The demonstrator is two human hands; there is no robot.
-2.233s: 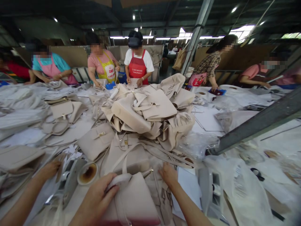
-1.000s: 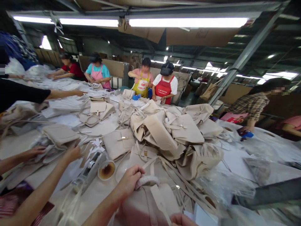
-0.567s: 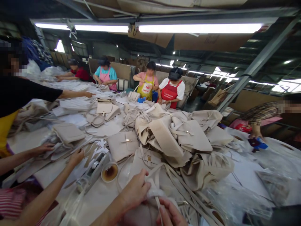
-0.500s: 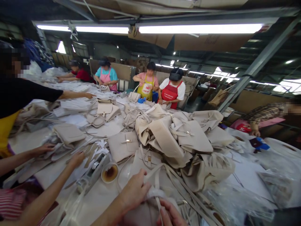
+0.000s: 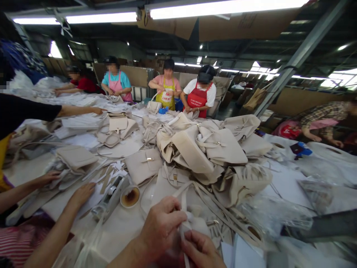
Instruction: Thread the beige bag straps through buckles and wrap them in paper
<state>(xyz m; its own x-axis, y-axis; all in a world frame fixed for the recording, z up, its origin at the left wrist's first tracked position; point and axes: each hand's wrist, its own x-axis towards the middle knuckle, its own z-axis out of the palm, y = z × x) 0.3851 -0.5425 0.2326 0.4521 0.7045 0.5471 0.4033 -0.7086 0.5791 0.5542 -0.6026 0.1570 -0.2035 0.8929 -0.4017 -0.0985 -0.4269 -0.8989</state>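
At the bottom middle, my left hand [image 5: 164, 223] is closed with thumb and fingers pinching a narrow beige strap [image 5: 184, 201]. My right hand [image 5: 201, 248] is just below and to the right, its fingers also closed on the strap, part of which hangs down between the hands. Behind my fingers lies a pale bag [image 5: 199, 225], mostly hidden, with whitish wrapping near it. A cup of brown liquid [image 5: 130, 196] stands left of my hands. Beyond them rises a heap of beige bags [image 5: 192, 149].
At left, a co-worker's hands [image 5: 83, 193] work by a beige bag [image 5: 76, 158] and paper strips [image 5: 111, 178]. A metal tool-like object [image 5: 113, 197] lies beside the cup. Clear plastic [image 5: 273, 212] and a dark grey bar [image 5: 320, 225] are at right. Several people stand across the table.
My view has tilted down slightly. My hands have come closer together on the strap, and my right hand shows more fully. The neighbour's hand at left has lowered toward the table.
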